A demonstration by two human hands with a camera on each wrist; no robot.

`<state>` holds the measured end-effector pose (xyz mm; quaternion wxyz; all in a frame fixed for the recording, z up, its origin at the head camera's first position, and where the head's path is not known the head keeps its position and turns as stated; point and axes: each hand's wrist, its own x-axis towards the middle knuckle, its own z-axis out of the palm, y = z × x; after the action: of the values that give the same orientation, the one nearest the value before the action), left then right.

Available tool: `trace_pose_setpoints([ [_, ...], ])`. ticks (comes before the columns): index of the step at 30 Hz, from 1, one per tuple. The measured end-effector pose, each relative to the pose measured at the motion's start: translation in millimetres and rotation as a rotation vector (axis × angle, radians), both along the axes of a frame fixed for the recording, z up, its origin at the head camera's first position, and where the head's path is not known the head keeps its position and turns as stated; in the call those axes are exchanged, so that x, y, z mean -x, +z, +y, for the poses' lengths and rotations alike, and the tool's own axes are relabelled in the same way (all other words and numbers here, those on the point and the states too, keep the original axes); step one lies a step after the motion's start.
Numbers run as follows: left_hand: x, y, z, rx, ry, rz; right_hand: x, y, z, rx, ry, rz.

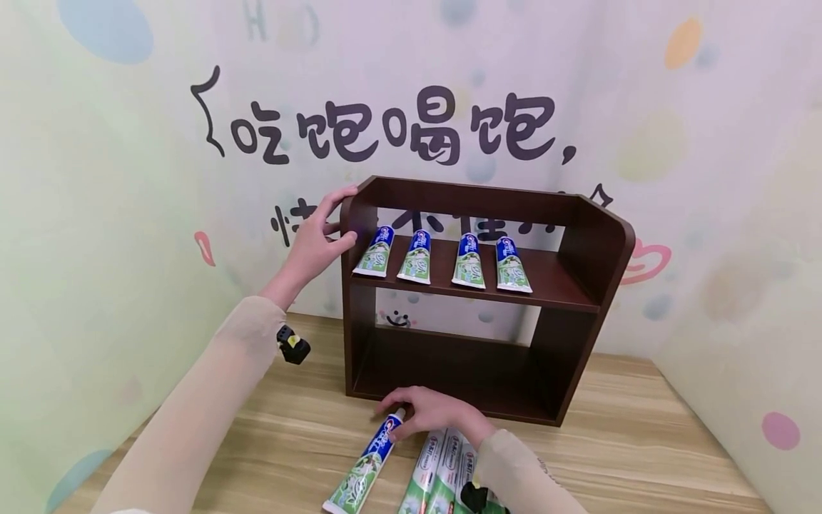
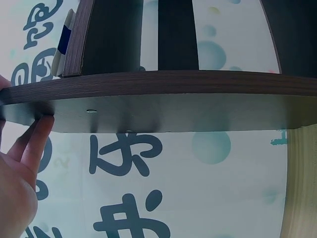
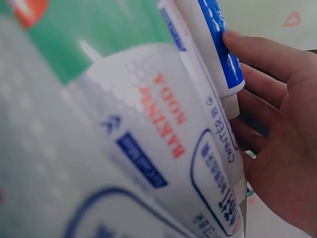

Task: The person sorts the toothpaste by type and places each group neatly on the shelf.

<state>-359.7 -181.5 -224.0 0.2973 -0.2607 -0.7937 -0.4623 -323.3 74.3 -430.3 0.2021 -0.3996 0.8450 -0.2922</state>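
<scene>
My left hand point(image 1: 312, 244) holds the upper left side of a dark brown two-tier shelf point(image 1: 475, 296), thumb at its front edge; the left wrist view shows fingertips point(image 2: 45, 121) against the side panel. On the table, my right hand point(image 1: 437, 414) grips the cap end of a blue-and-green toothpaste tube point(image 1: 362, 467). In the right wrist view its thumb point(image 3: 235, 38) presses the blue part, other fingers behind. Several similar toothpaste tubes point(image 1: 469, 263) lie in a row on the upper tier. White-and-green toothpaste tubes point(image 1: 437, 467) lie side by side under my right forearm, partly hidden.
The shelf stands on a wood-grain table point(image 1: 270, 442). Behind it hangs a pale printed backdrop point(image 1: 411, 71) with dark lettering. The lower tier point(image 1: 449, 364) is below the row of tubes. Small black cameras point(image 1: 293, 345) sit on both wrists.
</scene>
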Motion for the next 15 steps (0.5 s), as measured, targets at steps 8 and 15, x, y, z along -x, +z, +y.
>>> trace_pose_setpoints([
  [8,-25.4,11.1,9.1,0.0,-0.006,-0.02,-1.8,0.0,0.4,-0.039,0.031,-0.025],
  [15,-36.3,17.2,13.4,0.008,0.003,-0.024,-1.4,-0.5,0.4,-0.073,0.066,-0.024],
])
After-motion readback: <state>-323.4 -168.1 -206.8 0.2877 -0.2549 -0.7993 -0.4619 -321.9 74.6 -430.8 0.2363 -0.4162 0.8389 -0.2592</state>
